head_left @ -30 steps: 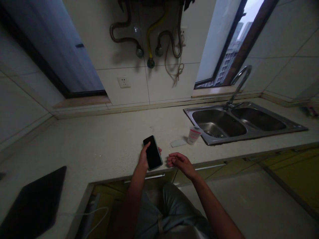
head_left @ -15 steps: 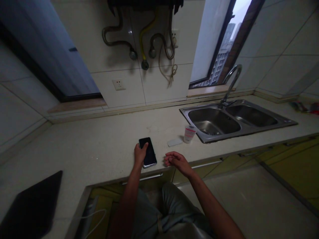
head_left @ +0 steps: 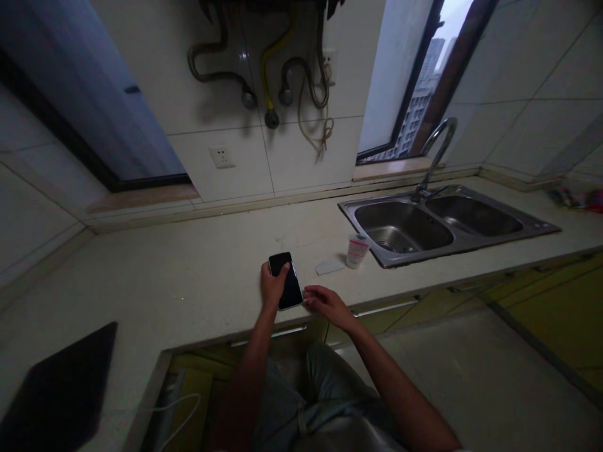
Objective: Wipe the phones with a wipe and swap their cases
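Observation:
A black smartphone [head_left: 293, 289] lies at the front edge of the pale stone countertop [head_left: 188, 282], its dark screen facing up. My left hand [head_left: 274, 284] grips its left side, with the fingers over the upper screen. My right hand [head_left: 327, 306] is beside the phone, loosely curled and holding nothing. Its fingertips reach the phone's lower right corner, and I cannot tell whether they touch it.
To the right stand a white-and-pink plastic cup [head_left: 357, 251] and a pale flat card [head_left: 329, 267], then a steel double sink [head_left: 400, 229] with a curved faucet [head_left: 438, 154]. A black flat panel [head_left: 61, 392] lies at front left.
The phone has turned and shifted slightly right under my left hand. My right hand has moved closer to the phone. The whole view has drifted slightly.

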Action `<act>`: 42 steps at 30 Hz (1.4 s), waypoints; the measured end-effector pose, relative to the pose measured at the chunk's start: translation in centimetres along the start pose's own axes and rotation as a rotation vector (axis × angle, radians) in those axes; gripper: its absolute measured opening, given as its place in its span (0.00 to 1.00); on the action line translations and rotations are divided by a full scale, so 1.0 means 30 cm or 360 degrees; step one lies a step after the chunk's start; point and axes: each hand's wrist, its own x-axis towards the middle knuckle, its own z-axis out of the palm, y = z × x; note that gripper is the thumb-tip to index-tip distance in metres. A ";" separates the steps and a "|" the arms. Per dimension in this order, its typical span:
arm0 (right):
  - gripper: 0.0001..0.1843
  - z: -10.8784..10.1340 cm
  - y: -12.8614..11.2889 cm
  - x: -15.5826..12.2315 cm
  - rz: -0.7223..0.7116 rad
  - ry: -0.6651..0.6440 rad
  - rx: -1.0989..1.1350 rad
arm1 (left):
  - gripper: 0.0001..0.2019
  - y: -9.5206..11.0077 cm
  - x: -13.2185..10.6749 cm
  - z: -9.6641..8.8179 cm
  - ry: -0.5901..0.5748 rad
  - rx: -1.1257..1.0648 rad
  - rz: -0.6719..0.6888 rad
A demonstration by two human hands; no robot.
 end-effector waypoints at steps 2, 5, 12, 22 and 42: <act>0.26 0.012 -0.001 0.015 0.0087 0.0058 -0.0071 | 0.22 -0.012 -0.003 0.013 -0.0007 -0.0097 0.0029; 0.25 0.025 -0.017 0.030 0.0130 0.0065 -0.0182 | 0.18 -0.014 -0.006 0.019 0.0025 -0.0179 0.0007; 0.19 0.073 -0.068 0.058 0.0192 -0.0267 -0.0058 | 0.22 -0.012 -0.016 -0.003 -0.0007 -0.0453 -0.0103; 0.16 0.108 -0.057 0.080 0.0139 -0.0314 -0.0292 | 0.23 -0.018 0.001 -0.023 -0.0089 -0.0468 -0.0159; 0.13 0.123 -0.041 0.061 0.0245 -0.0230 -0.0100 | 0.18 0.008 -0.002 -0.027 -0.0144 -0.0368 -0.0143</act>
